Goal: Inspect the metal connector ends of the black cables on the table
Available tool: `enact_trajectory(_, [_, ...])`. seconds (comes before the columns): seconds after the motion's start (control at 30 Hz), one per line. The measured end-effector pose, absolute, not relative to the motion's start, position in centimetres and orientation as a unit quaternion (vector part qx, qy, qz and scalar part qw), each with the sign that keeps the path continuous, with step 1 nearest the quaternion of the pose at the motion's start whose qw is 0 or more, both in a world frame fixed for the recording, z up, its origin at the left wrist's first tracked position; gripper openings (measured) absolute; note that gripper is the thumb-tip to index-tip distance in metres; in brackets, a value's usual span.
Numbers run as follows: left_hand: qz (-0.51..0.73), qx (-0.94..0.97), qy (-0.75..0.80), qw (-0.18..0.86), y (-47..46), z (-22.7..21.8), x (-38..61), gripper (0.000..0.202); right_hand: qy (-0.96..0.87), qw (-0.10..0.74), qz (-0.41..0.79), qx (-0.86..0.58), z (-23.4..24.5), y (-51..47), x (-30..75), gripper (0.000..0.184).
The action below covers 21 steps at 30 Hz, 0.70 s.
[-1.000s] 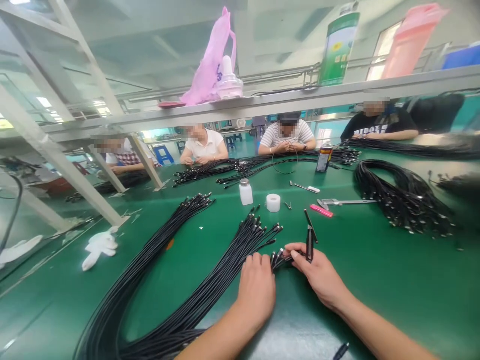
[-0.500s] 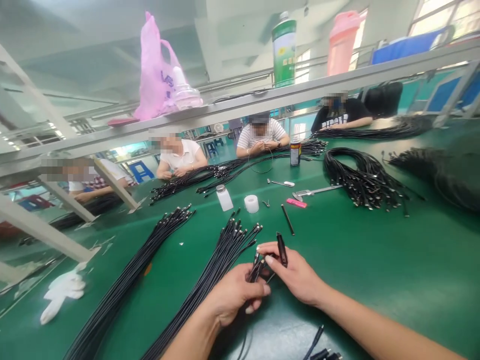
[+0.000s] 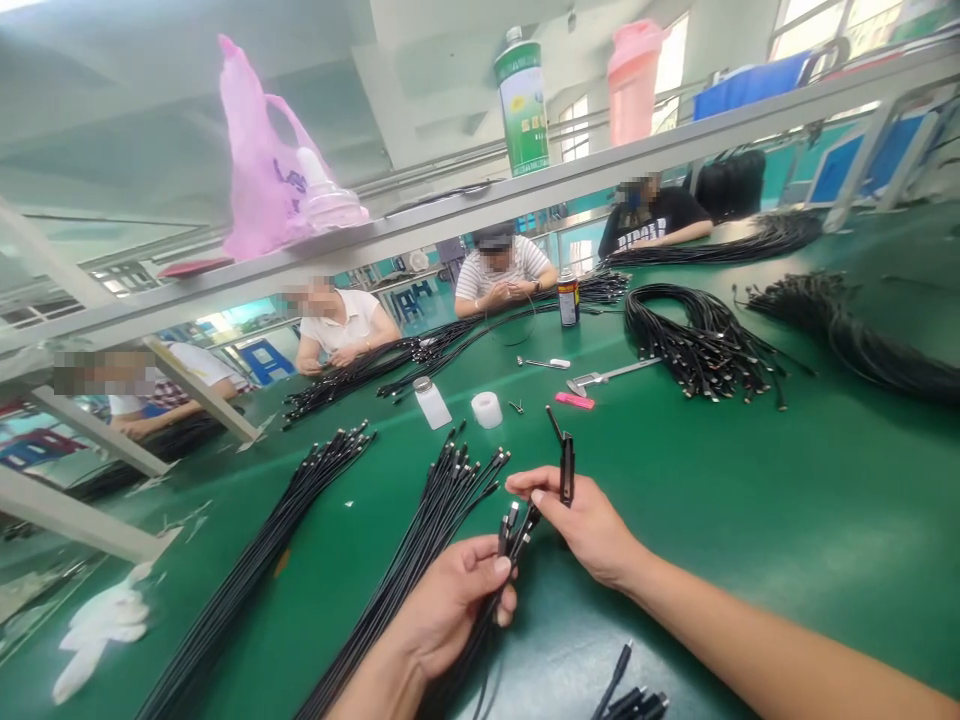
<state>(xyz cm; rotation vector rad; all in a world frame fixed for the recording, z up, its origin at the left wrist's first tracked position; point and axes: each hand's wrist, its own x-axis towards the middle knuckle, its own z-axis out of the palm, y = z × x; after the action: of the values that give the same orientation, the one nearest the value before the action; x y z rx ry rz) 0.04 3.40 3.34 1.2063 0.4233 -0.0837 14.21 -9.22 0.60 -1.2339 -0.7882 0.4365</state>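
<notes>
My left hand [image 3: 450, 605] is shut around a bundle of black cables [image 3: 510, 545], with their metal-tipped connector ends sticking up past my fingers. My right hand [image 3: 585, 525] is close beside those ends and pinches a small black tool [image 3: 567, 468] upright between its fingers. The tool's exact kind is hard to tell. A thin black rod [image 3: 553, 422] lies on the green mat just beyond it. More black cable [image 3: 442, 495] fans out on the mat in front of my left hand.
A black cable bundle [image 3: 315, 485] lies to the left and a coiled one [image 3: 697, 345] to the right. Further off stand a white bottle [image 3: 433, 403], tape roll [image 3: 487, 409], caliper [image 3: 611, 375] and spray can [image 3: 568, 302]. Co-workers sit beyond, under a shelf [image 3: 480, 205].
My left hand has lifted the cable ends off the mat and curled around them. My right hand has risen with the black tool. The whole scene has shifted left and tilted as my head turned.
</notes>
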Motion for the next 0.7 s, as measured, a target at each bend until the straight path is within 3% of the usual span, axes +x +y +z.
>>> enact_trajectory(0.2, [0.018,0.581,0.211,0.786,3.5,3.2,0.3,0.035,-0.39,0.707,0.169,-0.565,1.5,-9.8,14.2,0.025])
enact_trajectory(0.4, [-0.019,0.597,0.208,0.775,2.8,3.3,0.4,0.046,-0.444,0.669,0.187,-0.566,1.7,-10.0,13.6,0.029])
enact_trajectory(0.57, [0.018,0.669,0.23,0.706,2.0,2.8,0.8,0.028,-0.404,0.672,0.15,-0.602,1.8,-10.1,13.7,0.029])
enact_trajectory(0.7, [0.024,0.64,0.225,0.734,2.4,2.9,0.6,0.018,-0.296,0.675,0.133,-0.662,1.0,-9.8,14.2,0.025])
